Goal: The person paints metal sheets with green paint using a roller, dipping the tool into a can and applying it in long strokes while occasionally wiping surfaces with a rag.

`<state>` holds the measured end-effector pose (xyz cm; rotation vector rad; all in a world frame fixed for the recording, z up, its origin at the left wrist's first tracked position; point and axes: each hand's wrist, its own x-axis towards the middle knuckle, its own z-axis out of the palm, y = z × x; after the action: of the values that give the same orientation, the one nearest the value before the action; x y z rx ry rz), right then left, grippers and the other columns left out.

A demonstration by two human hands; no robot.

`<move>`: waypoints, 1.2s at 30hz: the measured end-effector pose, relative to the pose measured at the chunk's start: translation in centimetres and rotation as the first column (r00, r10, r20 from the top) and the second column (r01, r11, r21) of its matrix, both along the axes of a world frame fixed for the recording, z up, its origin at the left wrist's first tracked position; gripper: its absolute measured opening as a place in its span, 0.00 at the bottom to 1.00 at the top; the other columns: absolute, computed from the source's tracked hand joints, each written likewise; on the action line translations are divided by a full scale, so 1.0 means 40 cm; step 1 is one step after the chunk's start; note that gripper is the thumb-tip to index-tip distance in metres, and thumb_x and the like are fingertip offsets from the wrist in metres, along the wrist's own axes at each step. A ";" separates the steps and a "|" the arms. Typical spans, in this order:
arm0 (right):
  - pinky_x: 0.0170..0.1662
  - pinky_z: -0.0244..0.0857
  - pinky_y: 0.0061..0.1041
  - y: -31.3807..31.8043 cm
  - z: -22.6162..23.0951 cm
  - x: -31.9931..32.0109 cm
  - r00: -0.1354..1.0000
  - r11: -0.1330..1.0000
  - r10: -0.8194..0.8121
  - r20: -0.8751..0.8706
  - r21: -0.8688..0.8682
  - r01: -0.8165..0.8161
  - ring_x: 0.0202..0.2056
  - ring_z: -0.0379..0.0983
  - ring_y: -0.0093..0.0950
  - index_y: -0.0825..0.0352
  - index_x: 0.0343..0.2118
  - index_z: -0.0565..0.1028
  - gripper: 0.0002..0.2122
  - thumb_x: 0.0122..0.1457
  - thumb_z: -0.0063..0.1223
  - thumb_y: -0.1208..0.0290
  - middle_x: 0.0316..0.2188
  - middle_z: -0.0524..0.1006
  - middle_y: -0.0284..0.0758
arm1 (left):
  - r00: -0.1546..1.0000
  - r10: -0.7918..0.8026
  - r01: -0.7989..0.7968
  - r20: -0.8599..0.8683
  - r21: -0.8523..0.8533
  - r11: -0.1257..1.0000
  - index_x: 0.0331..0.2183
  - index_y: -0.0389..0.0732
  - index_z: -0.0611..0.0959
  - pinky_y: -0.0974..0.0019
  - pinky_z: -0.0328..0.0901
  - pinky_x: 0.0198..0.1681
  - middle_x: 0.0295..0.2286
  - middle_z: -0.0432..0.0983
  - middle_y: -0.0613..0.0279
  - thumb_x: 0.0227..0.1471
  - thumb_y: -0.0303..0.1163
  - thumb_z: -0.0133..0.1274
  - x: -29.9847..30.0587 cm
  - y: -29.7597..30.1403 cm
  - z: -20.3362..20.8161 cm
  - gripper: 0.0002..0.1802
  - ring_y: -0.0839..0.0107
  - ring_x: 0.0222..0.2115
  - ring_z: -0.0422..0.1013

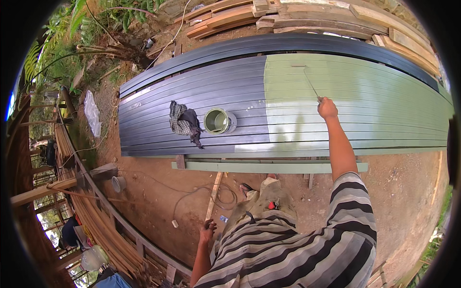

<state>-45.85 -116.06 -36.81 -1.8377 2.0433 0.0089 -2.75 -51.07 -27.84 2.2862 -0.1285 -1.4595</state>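
- Working outdoors above bare dirt ground (153, 192), with stacked timber (225, 20) beyond the far edge.
- Looking down on long, slatted boards (216, 81), green on the right and dark on the left.
- Gripping a paint roller (310, 82) in the right hand (328, 108), with fingers wrapped round the handle; reaching its head over the green part, near the far edge.
- Dangling the left hand (207, 232) low beside the body, with fingers curled; cannot tell if around anything.
- Seeing on the dark part a bucket (232, 121), with a crumpled cloth (180, 120) just left of it.
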 end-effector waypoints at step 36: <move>0.42 0.69 0.46 1.074 0.129 0.140 0.994 0.989 0.097 0.043 0.106 -0.102 0.36 0.75 0.50 0.62 0.46 0.77 0.18 0.51 0.49 0.70 0.33 0.77 0.52 | 0.998 -0.021 0.012 -0.065 -0.131 0.991 0.49 0.39 0.75 0.67 0.65 0.29 0.34 0.78 0.56 0.57 0.42 0.50 0.238 0.272 -0.196 0.22 0.68 0.30 0.74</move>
<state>-40.24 -73.10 -31.65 -1.8563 1.8855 0.1093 6.76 -40.18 -35.67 2.1351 -0.2179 -1.4876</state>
